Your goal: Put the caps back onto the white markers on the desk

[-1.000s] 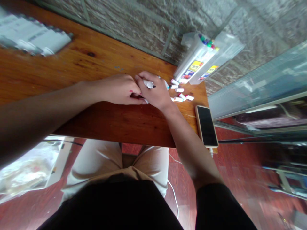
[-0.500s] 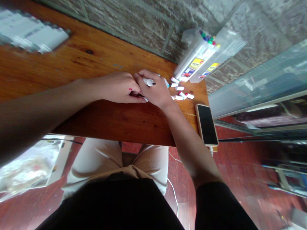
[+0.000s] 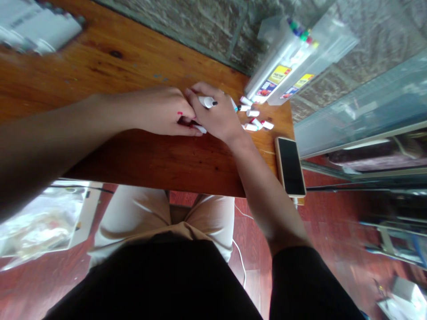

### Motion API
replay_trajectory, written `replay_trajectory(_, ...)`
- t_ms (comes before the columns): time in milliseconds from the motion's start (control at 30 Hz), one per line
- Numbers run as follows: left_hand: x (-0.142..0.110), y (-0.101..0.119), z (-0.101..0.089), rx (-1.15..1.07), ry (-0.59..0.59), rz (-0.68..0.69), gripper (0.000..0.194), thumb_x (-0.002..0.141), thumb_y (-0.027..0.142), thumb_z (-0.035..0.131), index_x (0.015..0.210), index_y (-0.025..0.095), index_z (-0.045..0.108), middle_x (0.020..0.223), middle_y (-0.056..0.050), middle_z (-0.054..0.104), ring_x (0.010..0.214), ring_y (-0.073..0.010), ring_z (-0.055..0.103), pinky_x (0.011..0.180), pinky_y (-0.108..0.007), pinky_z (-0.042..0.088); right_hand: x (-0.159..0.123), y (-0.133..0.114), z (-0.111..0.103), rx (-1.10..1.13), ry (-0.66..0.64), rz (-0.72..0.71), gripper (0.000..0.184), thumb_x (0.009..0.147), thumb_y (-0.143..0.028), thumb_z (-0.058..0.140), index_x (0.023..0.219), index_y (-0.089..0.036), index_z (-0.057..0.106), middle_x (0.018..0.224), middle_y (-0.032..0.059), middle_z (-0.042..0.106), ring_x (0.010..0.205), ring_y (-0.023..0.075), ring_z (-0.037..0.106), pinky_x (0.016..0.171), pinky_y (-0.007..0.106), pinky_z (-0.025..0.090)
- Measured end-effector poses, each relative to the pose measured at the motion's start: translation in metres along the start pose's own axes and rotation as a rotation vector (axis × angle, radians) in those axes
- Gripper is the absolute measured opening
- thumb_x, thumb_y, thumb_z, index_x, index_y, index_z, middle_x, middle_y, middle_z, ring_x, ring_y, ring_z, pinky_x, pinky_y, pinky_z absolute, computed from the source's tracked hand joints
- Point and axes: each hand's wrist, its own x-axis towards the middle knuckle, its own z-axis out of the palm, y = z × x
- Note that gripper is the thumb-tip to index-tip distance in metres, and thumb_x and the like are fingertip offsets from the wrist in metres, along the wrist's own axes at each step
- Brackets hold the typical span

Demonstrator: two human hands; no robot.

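My right hand (image 3: 218, 113) is closed around a white marker (image 3: 206, 102), whose black-tipped end points toward my wrist. Pressed against it from the left is my left hand (image 3: 173, 111), its fingers curled, with a small red mark on the skin. Between my left thumb and fingers pokes out a white marker piece (image 3: 200, 128); the rest of it is hidden. Where the hands meet, the fingertips are out of sight. Several short white marker caps (image 3: 252, 114) with coloured ends lie loose on the table just right of my right hand.
Clear plastic marker cases (image 3: 271, 80) stand by the brick wall, one with coloured ends showing. A phone (image 3: 291, 166) lies at the table's right edge with a cable. A row of white markers (image 3: 40, 29) lies far left on the wooden table (image 3: 160, 155). Below left stands a box (image 3: 87, 213).
The view has tilted slightly, so the table and hands sit higher in the picture. A bit more of the white piece at my left thumb shows. Both hands stay together.
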Motion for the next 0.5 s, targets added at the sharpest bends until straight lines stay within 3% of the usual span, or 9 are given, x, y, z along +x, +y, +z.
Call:
replay_trajectory(100,-0.0004,-0.0007,0.001,-0.017,-0.019,-0.052,0.05,0.093,0.058,0.047,0.072,0.017,0.067,0.066,0.002,0.061,0.064,-0.0108,0.047,0.068,-0.023,0.034,-0.0002,0.0004,-0.0003,-0.002,-0.009,0.008,0.033,0.1,-0.05,0.043,0.085,-0.027,0.061,0.092,0.0011,0.075,0.099,0.019,0.069,0.086,0.03,0.049)
replay_trajectory(500,0.0013,-0.0027,0.0016,-0.022,-0.011,-0.024,0.054,0.091,0.061,0.046,0.065,0.017,0.064,0.064,0.001,0.055,0.061,-0.0102,0.045,0.065,-0.025,0.032,0.0002,-0.0001,0.0004,-0.012,-0.002,-0.004,0.037,0.102,-0.051,0.04,0.084,-0.025,0.061,0.094,0.0015,0.074,0.096,0.0186,0.068,0.085,0.03,0.047)
